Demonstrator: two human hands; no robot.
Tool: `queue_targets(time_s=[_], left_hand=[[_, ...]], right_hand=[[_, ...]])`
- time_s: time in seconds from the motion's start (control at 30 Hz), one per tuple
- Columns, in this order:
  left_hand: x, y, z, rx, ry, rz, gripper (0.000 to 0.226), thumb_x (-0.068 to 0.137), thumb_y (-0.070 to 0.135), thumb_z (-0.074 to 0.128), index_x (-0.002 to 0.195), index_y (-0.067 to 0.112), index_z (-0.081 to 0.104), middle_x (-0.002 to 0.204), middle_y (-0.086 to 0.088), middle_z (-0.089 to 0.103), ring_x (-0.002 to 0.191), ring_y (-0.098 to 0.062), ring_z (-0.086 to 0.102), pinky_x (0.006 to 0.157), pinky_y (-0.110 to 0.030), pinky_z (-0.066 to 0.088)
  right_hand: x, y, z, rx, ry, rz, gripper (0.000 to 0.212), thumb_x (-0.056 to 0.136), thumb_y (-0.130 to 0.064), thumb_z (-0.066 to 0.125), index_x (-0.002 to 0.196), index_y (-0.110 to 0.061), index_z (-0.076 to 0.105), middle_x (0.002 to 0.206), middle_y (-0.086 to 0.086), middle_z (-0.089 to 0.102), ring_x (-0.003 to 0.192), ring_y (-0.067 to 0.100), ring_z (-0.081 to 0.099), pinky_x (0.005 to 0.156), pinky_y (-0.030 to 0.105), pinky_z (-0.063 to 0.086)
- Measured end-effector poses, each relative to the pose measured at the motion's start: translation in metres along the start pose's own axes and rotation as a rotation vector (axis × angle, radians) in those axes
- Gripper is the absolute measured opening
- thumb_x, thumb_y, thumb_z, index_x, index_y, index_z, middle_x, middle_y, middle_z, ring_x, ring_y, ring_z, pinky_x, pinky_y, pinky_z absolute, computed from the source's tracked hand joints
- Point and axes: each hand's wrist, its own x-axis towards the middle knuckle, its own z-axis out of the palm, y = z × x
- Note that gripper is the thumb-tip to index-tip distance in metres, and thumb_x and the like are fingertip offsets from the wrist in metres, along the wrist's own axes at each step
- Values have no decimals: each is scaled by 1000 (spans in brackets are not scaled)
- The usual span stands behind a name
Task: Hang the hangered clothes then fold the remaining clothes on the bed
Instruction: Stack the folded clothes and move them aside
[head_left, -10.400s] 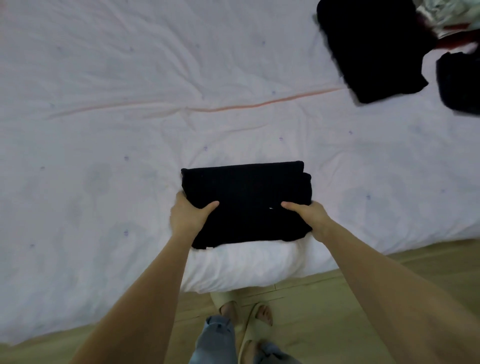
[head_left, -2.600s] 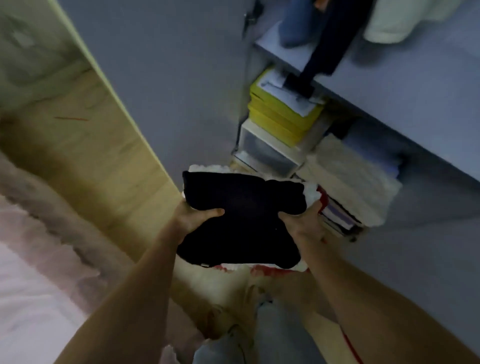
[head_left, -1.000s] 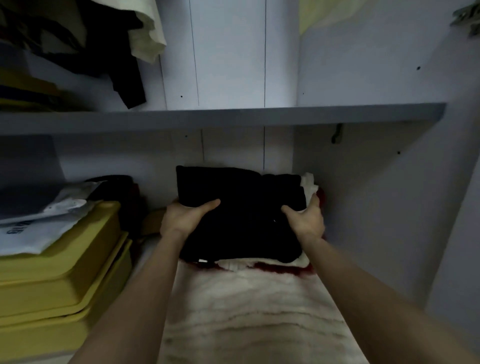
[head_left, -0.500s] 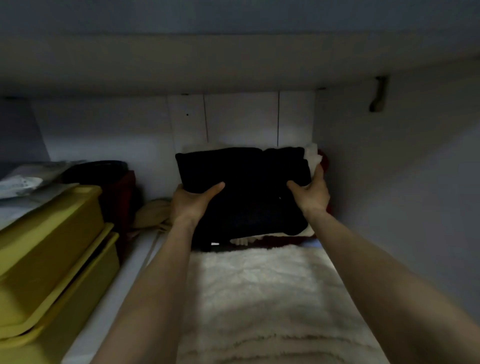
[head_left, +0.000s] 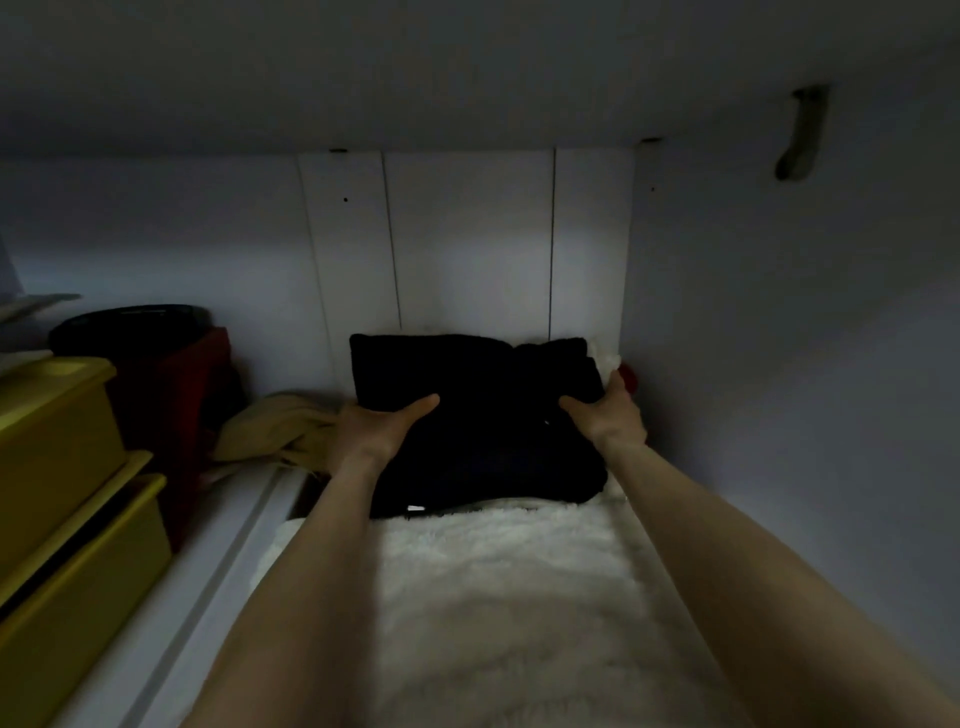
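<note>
Folded black knit held at the back of a dim cupboard shelf.

Two stacked yellow plastic boxes (head_left: 62, 499) stand at left, tan cloth (head_left: 275, 434) beyond. The left hand (head_left: 376, 428) and right hand (head_left: 608, 413) clamp the soft black knit (head_left: 483, 415) by its sides, thumbs on top, over a fluffy white fleece (head_left: 509, 587) against the far wall.

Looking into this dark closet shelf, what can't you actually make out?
Head view only:
- Fingers of the left hand and right hand: tucked under the folded black garment.
- White and red items behind it: mostly covered.
- Dark round object: too dim to identify.
- Yellow boxes: cut by the left edge.
</note>
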Motion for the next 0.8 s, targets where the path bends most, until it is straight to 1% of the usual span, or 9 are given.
queue_targets(time_s=[0.07, 0.17, 0.23, 0.3, 0.37, 0.5, 0.6, 0.7, 0.8], left_hand=[[3, -2, 8, 97, 3, -47, 138, 37, 85, 73, 145, 8, 33, 142, -10, 51, 122, -29, 55, 101, -39, 46], [-3, -4, 25, 422, 125, 39, 124, 74, 74, 59, 151, 5, -10, 157, -19, 19, 138, -37, 35, 105, -45, 38], [-13, -4, 34, 595, 280, 182, 116, 83, 71, 50, 150, 0, -13, 159, -21, 4, 143, -38, 22, 107, -49, 37], [-15, -3, 38, 697, 382, 329, 109, 86, 65, 50, 150, -2, -7, 158, -22, 9, 138, -39, 27, 101, -48, 43], [-12, -7, 37, 659, 341, 360, 102, 89, 58, 51, 151, 4, -10, 153, -22, 23, 126, -39, 42, 87, -46, 49], [-6, -18, 25, 474, 157, 235, 98, 91, 58, 47, 146, 31, -29, 142, -24, 44, 108, -42, 58, 85, -44, 52], [-2, -18, 25, 321, 63, 174, 101, 91, 48, 56, 150, 24, -22, 149, -20, 38, 124, -39, 50, 99, -40, 43], [15, -21, 20, 74, -63, -18, 94, 84, 42, 68, 152, 7, 15, 145, -15, 44, 126, -32, 50, 105, -32, 40], [28, -33, 18, -43, -176, -100, 84, 76, 46, 74, 145, 15, 37, 136, -8, 55, 114, -28, 58, 102, -37, 46]], right_hand=[[10, 8, 6, -5, -42, 64, 88, 73, -50, 70, 145, -20, 29, 134, 13, 54, 123, 36, 52, 107, 50, 36], [8, 6, 11, -106, -19, 145, 83, 73, -53, 68, 138, -14, 36, 137, 16, 47, 125, 36, 47, 108, 48, 34], [0, -2, 12, -378, 129, 6, 73, 81, -49, 65, 136, -13, 36, 137, 17, 45, 126, 36, 44, 106, 44, 33], [-13, -10, 12, -681, 304, -321, 64, 88, -42, 59, 140, -13, 34, 141, 17, 41, 127, 35, 40, 104, 44, 30], [-21, -14, 12, -747, 312, -523, 61, 93, -41, 51, 146, -18, 30, 149, 15, 32, 134, 36, 32, 107, 46, 27], [-21, -7, 8, -538, 68, -246, 85, 88, -62, 49, 152, -38, -1, 159, 17, 4, 145, 39, 9, 114, 55, 18], [-3, 7, 7, -116, 4, 63, 129, 59, -73, 72, 151, -33, -10, 155, 21, 13, 142, 40, 19, 114, 53, 24], [15, 26, 7, 88, -114, 188, 158, 22, -82, 76, 152, -24, 7, 151, 13, 31, 136, 34, 36, 112, 48, 33], [26, 40, 9, 270, -197, 182, 139, 38, -66, 86, 151, -18, 20, 146, 6, 43, 128, 29, 48, 109, 43, 40]])
